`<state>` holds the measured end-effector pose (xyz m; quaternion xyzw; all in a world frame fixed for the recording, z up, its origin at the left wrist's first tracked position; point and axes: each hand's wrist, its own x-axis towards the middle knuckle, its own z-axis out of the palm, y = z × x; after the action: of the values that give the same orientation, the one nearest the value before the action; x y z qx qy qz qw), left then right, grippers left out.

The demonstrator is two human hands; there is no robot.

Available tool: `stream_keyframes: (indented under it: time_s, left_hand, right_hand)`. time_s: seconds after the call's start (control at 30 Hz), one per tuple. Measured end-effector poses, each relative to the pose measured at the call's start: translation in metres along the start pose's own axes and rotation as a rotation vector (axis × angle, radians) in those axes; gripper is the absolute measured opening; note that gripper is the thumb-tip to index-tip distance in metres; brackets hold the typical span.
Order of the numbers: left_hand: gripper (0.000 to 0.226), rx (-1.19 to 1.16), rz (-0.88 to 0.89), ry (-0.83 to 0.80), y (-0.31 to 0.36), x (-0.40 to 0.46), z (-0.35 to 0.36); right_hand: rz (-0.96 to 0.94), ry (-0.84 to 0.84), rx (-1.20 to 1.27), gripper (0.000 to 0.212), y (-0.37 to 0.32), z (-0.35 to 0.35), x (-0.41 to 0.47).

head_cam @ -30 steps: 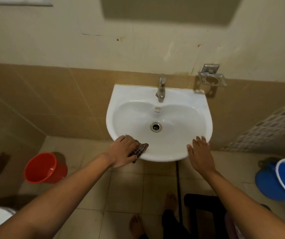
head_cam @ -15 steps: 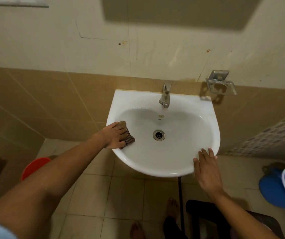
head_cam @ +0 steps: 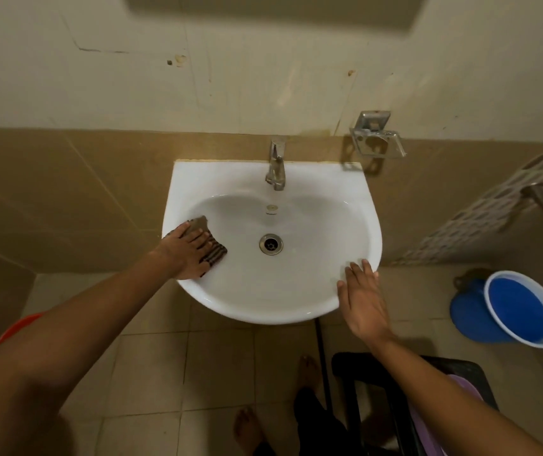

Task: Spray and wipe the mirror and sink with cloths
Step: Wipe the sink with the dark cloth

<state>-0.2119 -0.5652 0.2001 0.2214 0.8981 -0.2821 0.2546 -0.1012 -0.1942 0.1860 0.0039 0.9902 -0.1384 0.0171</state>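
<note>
The left hand (head_cam: 188, 252) presses a striped cloth (head_cam: 211, 245) flat against the inner left wall of the white sink (head_cam: 296, 284), its fingers (head_cam: 205, 239) stretched out straight over the fabric. The right hand (head_cam: 363, 299) rests on the sink's front right rim, fingers straight and holding nothing. The tap (head_cam: 276, 166) stands at the back rim, the drain (head_cam: 270, 243) at the bowl's centre. A blue bucket (head_cam: 523, 312) sits on the floor to the right.
</note>
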Motion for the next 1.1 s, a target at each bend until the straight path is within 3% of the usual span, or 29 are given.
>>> stream_keyframes:
  time_s: [0.3, 0.5, 0.8, 1.1]
  left_hand:
    - [0.058, -0.187, 0.028, 0.045, 0.050, -0.041, -0.014]
    - [0.058, -0.489, -0.035, -0.015, 0.093, -0.033, -0.016]
    - [0.073, -0.875, -0.012, -0.295, 0.154, 0.013, -0.050]
    - [0.070, -1.167, -0.130, -0.318, 0.222, 0.056, -0.114]
  right_hand:
    - [0.004, -0.084, -0.029, 0.054, -0.001, -0.009, 0.002]
    - [-0.059, -0.144, -0.120, 0.086, 0.010, -0.015, 0.015]
    - [-0.113, -0.172, -0.091, 0.052, 0.053, -0.040, 0.066]
    - [-0.228, -0.212, -0.073, 0.056, 0.083, -0.043, 0.109]
